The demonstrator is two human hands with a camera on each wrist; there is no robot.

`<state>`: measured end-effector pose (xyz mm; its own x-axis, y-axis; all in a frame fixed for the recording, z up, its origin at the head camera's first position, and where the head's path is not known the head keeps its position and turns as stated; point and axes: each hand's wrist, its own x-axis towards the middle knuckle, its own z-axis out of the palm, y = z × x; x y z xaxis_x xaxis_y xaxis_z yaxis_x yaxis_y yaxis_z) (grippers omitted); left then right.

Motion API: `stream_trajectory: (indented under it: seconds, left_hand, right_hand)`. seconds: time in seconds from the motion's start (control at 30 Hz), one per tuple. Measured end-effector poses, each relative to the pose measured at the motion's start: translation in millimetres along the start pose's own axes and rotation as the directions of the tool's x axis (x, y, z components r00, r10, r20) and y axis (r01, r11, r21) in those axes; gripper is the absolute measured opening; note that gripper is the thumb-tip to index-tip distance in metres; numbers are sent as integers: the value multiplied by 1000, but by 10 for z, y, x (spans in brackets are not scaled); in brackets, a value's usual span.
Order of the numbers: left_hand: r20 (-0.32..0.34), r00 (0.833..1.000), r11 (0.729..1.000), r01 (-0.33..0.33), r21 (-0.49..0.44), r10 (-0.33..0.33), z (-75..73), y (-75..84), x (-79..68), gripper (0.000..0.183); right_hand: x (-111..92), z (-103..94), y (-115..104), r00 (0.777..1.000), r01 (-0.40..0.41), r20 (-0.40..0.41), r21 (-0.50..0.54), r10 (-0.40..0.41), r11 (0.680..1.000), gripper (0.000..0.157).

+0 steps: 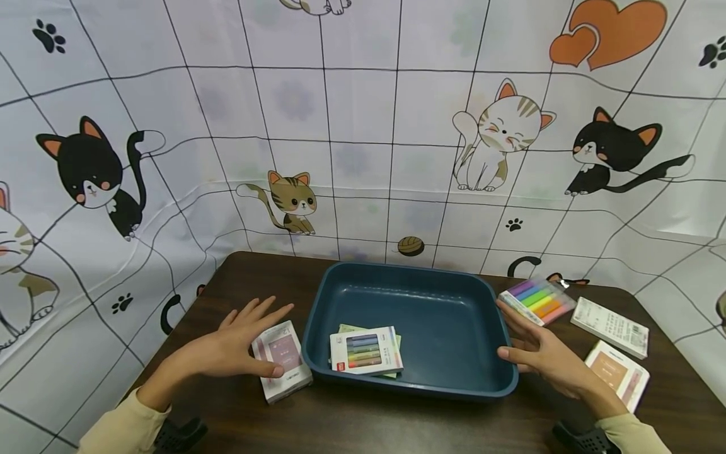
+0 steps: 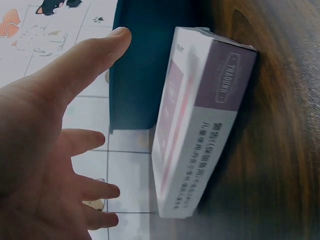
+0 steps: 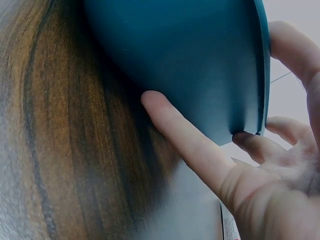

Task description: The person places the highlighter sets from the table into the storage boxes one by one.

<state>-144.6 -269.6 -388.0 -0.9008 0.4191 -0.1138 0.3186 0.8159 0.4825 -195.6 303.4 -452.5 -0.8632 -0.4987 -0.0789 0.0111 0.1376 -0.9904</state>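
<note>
My left hand point(image 1: 235, 347) hovers with spread fingers over a white and mauve box point(image 1: 286, 356), which lies on the table left of a dark blue tray point(image 1: 442, 334). In the left wrist view, the thumb and fingers are apart from that box point(image 2: 200, 140). My right hand point(image 1: 541, 359) is at the tray's right side, its fingers extended. The right wrist view shows the thumb against the tray's outer wall point(image 3: 190, 65) and other fingertips at its rim. Inside the tray, a white box with a window of coloured sticks point(image 1: 365, 350) overlaps a pale green item point(image 1: 347, 328).
Right of the tray lie a clear pack of rainbow-coloured pens point(image 1: 535, 299), a white box with printed text point(image 1: 611, 326) and a white and tan box point(image 1: 618, 372). A cat-patterned cloth point(image 1: 363, 157) hangs behind the dark wooden table point(image 1: 397, 425).
</note>
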Motion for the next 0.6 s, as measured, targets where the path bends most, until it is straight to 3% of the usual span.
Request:
stream_trajectory:
  seconds: [0.6]
  left_hand:
    - [26,992,992,119,44,-120,112,-93,-88,106]
  right_hand:
    - [2,-21,-2,1000,-16,6,-2,16,1000,84]
